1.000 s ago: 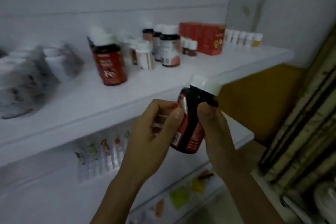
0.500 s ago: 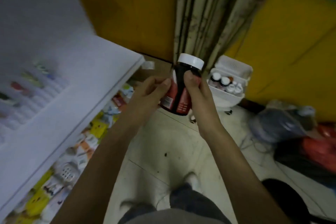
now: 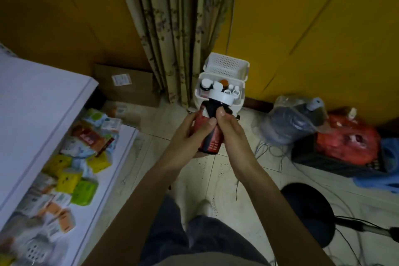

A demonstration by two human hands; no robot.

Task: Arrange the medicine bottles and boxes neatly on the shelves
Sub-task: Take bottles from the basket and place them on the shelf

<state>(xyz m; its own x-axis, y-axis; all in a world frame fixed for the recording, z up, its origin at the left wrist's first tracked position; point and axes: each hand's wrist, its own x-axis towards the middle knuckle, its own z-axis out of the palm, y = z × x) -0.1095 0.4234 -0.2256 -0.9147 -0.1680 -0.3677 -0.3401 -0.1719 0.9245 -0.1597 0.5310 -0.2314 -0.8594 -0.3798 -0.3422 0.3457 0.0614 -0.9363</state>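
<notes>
Holding a dark red-labelled bottle [image 3: 212,142] in both hands at frame centre, white cap [image 3: 220,98] pointing to 12 o'clock. Left hand [image 3: 187,137] wraps its fingers round the bottle body, thumb across the label. Right hand [image 3: 232,130] pinches the neck just under the cap. White basket [image 3: 198,93] of small bottles sits on the floor at 12 o'clock, just behind the cap, beside the curtain [image 3: 172,28]. White shelves [image 3: 43,97] at 9 o'clock. Medicine boxes [image 3: 86,136] lie jumbled on the lower shelf, 8 o'clock. Black stool [image 3: 306,214] at 4 o'clock.
</notes>
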